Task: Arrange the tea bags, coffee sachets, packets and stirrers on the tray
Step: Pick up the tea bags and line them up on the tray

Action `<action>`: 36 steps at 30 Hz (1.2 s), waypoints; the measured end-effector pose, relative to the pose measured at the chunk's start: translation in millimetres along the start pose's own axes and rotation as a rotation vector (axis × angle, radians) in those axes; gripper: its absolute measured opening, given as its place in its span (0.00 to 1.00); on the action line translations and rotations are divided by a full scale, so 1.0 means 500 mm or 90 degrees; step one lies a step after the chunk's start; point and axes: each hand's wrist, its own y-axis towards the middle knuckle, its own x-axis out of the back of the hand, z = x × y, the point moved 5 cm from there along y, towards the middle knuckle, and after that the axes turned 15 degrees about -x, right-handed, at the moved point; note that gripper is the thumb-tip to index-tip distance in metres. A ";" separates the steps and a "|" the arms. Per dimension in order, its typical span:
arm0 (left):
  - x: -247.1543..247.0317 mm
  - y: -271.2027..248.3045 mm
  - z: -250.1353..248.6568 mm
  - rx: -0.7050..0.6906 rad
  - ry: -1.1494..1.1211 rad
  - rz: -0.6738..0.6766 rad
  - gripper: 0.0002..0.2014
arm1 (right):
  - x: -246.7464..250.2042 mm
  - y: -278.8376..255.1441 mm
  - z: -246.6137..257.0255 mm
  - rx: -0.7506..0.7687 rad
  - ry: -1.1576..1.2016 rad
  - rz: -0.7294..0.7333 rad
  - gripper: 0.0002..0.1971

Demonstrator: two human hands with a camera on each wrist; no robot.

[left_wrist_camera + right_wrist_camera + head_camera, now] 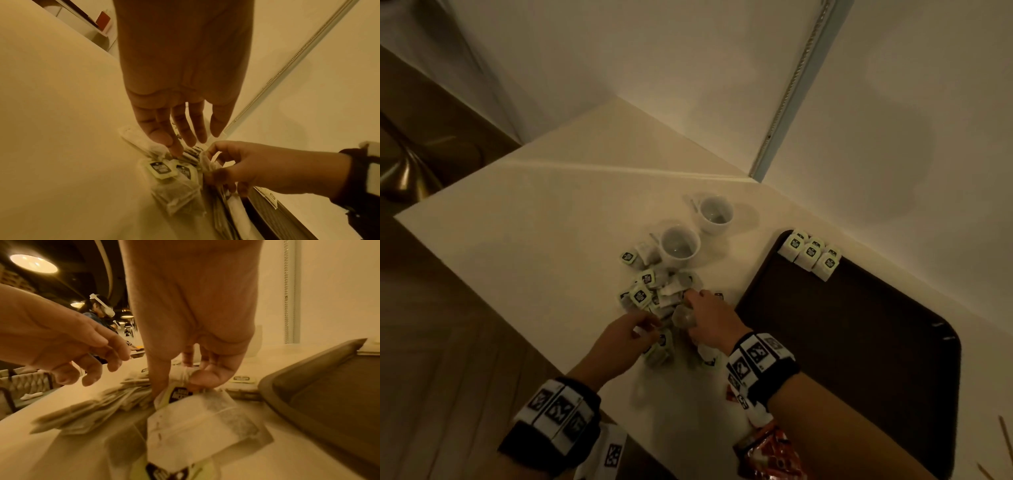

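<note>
On the counter, beside two white cups (pixel 679 245), lay a loose heap of tea bags (pixel 654 294); six, perhaps, stood on the tray (pixel 859 342). Right hand (pixel 710 317) pinched one bag; left hand (pixel 625 334) reached in, fingers relaxed.

Two white cups (pixel 697 228) stand beyond the hands. Six tea bags (pixel 810 255) sit on one tray (pixel 859 342); the loose pile (pixel 657 298) is uncountable.
</note>
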 end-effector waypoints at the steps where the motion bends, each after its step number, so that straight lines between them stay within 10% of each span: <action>1: -0.001 -0.001 0.003 -0.001 -0.011 0.001 0.05 | 0.000 -0.001 0.001 0.008 0.010 -0.003 0.26; 13: -0.012 0.066 -0.114 -0.041 -0.470 -0.052 0.18 | 0.156 -0.077 -0.003 0.054 0.402 0.069 0.07; 24: -0.052 0.129 -0.244 0.124 -0.905 0.076 0.38 | 0.262 -0.143 -0.015 0.103 0.484 -0.103 0.36; 36: -0.048 0.167 -0.239 0.084 -0.866 0.040 0.12 | 0.308 -0.161 -0.063 0.208 0.341 -0.267 0.07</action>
